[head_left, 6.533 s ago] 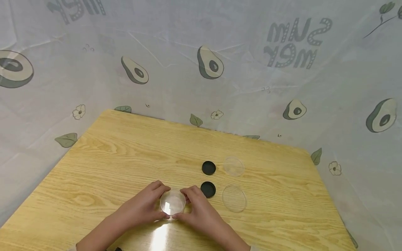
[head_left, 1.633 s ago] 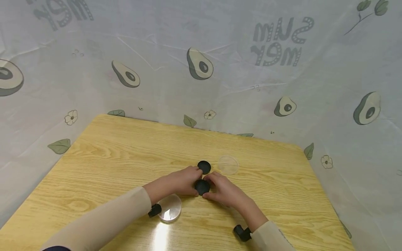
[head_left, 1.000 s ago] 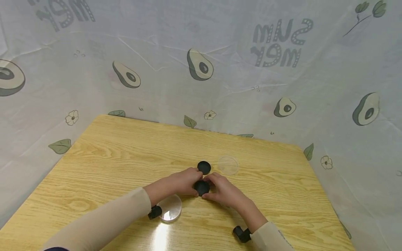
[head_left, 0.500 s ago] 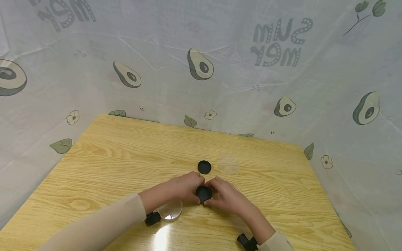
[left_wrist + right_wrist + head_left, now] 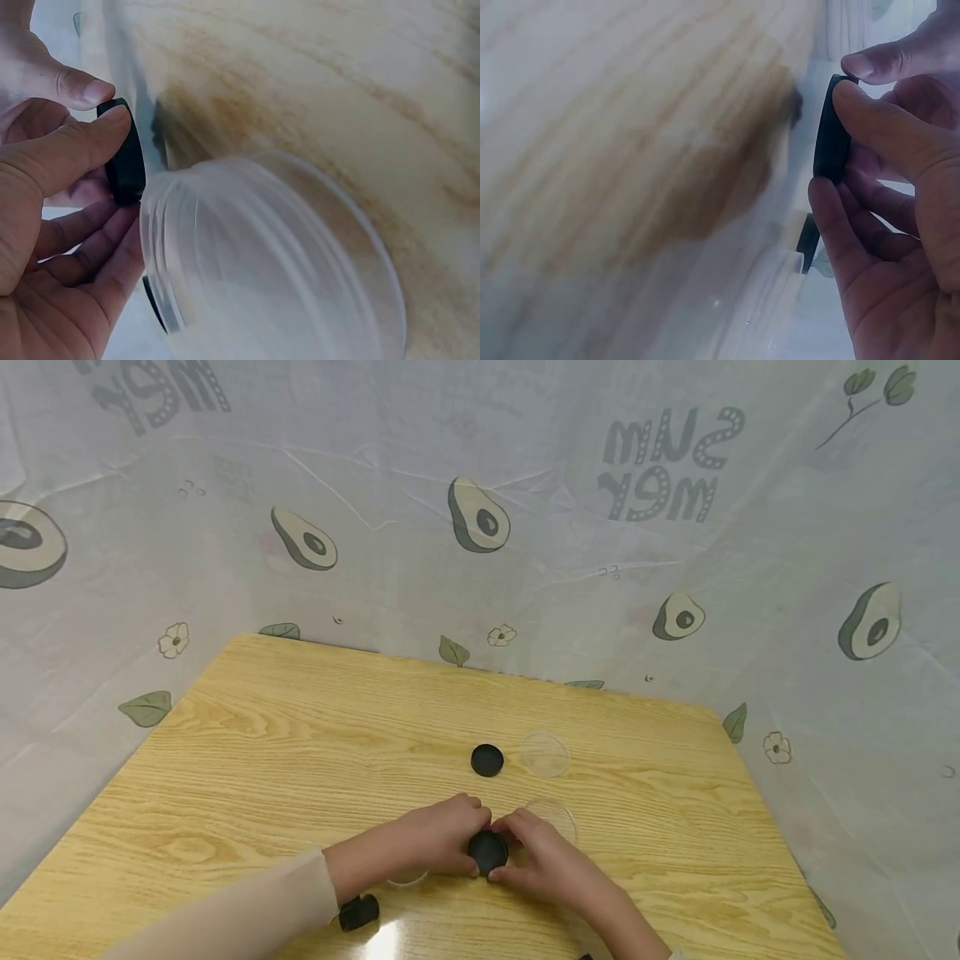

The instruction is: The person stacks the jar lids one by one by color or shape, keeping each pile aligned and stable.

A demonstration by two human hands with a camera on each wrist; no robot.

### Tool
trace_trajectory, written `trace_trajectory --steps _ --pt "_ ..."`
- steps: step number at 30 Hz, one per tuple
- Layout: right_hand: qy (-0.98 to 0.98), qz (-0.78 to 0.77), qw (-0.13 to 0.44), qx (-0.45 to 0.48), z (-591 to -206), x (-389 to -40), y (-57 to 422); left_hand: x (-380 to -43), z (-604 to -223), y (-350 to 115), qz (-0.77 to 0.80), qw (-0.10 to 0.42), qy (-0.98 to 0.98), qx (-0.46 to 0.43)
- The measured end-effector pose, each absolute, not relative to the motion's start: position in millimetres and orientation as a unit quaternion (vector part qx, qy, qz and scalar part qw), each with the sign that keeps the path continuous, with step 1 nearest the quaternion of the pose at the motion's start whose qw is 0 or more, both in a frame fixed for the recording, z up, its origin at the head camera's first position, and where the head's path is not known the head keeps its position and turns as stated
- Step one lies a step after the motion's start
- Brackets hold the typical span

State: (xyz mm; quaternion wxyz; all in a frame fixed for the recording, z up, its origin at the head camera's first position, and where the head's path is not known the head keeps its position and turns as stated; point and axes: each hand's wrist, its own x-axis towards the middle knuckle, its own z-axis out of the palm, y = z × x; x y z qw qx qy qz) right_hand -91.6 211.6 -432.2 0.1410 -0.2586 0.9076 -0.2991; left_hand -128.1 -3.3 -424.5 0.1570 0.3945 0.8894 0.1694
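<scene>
A shallow round black lid is held between both hands over the near middle of the table. My left hand grips its left side, and my right hand grips its right side, thumbs near me and fingers on the far side. In both wrist views the lid shows edge-on, apart from its dark reflection on the tabletop. A clear round plastic container stands right beside my left hand; from the head it is mostly hidden under that wrist, with its rim showing.
Beyond the hands a second black lid lies on the wooden table. Just right of it is a clear round disc, with another clear disc partly behind my right hand. A printed curtain borders the table's far side.
Both hands have left the clear container and taken hold of the nearer black lid. Over the last second they have drawn it toward me, uncovering part of the nearer clear disc.
</scene>
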Motion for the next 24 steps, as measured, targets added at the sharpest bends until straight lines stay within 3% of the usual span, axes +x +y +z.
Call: trace_trajectory --steps 24 --pt "0.902 -0.311 0.150 -0.260 -442.2 -86.0 211.2 -120.4 -428.3 -1.7 0.146 0.145 0.893 0.399"
